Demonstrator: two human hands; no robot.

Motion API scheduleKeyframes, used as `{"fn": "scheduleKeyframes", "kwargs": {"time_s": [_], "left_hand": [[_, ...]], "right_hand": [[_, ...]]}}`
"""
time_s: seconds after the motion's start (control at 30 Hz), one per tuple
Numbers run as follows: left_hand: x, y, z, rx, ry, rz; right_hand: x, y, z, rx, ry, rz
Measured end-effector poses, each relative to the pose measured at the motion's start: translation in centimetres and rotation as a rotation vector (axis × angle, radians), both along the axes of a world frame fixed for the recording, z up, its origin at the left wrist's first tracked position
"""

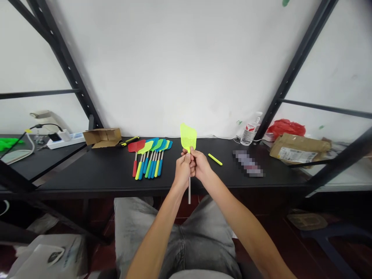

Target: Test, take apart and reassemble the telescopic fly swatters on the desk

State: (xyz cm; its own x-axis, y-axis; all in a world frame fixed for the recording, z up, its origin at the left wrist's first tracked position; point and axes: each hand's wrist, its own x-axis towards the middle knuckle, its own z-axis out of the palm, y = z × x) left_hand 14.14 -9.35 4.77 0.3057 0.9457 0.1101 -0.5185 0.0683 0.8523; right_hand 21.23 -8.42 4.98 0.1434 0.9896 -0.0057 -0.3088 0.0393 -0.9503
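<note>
A yellow-green fly swatter [188, 133] with a perforated head is held upright over the desk's front part. My left hand [183, 166] and my right hand [200, 162] are closed around the base of its head, close together. Below them the bare metal rod [189, 193] sticks out past the desk edge, with no grip on its end. To the right of my hands, a loose yellow-green handle [215, 159] lies on the desk. Several finished-looking swatters [149, 155] in red, yellow, blue and green lie in an overlapping row to the left.
On the black desk [99, 170] stand an open cardboard box [103, 137], with a yellow-black cutter [130, 141] beside it, and a water bottle [250, 131]. A blurred-out object [248, 163] lies at right. Black frame posts rise at both sides; a taped package [300, 147] sits beyond the right one.
</note>
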Motion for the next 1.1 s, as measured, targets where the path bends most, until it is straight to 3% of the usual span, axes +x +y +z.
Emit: {"fn": "scheduleKeyframes", "kwargs": {"time_s": [0.1, 0.23, 0.33, 0.43, 0.57, 0.7, 0.8, 0.87, 0.97, 1.1], "left_hand": [[-0.9, -0.5, -0.3, -0.078, -0.034, -0.051], [-2.9, -2.1, -2.1, -0.149, -0.035, -0.087], [-3.4, -2.7, -3.2, -0.15, -0.035, -0.059], [-2.9, -2.2, -2.9, -0.138, -0.048, -0.048], [-2.7, -0.7, -1.7, -0.133, -0.056, 0.043], [-2.4, 2.1, -1.4, -0.177, -0.03, 0.186], [-0.6, 4.8, -1.8, -0.187, -0.044, 0.332], [1.1, 6.4, -1.9, -0.16, -0.039, 0.402], [2.5, 7.7, -1.7, 0.009, 0.203, 0.437], [0.7, 8.2, -2.1, 0.552, 1.035, 0.539]], "right_hand": [[1.2, 1.6, 0.4, -0.076, 0.066, -0.002], [4.4, 5.0, 1.0, -0.028, -0.021, -0.186], [5.1, 6.9, 0.2, -0.168, -0.461, -0.209], [3.4, 7.6, -1.1, -0.191, -0.929, -0.165], [1.3, 7.5, -1.7, -0.235, -1.204, -0.224], [1.9, 5.2, -1.7, -0.134, -1.123, -0.154], [3.4, 2.3, -2.5, -0.068, -0.802, 0.112], [4.5, 0.9, -3.0, -0.008, -0.726, 0.221], [5.9, 0.3, -3.1, 0.081, -0.827, 0.132], [7.2, 1.6, -2.4, 0.056, -1.25, -0.147]]}}
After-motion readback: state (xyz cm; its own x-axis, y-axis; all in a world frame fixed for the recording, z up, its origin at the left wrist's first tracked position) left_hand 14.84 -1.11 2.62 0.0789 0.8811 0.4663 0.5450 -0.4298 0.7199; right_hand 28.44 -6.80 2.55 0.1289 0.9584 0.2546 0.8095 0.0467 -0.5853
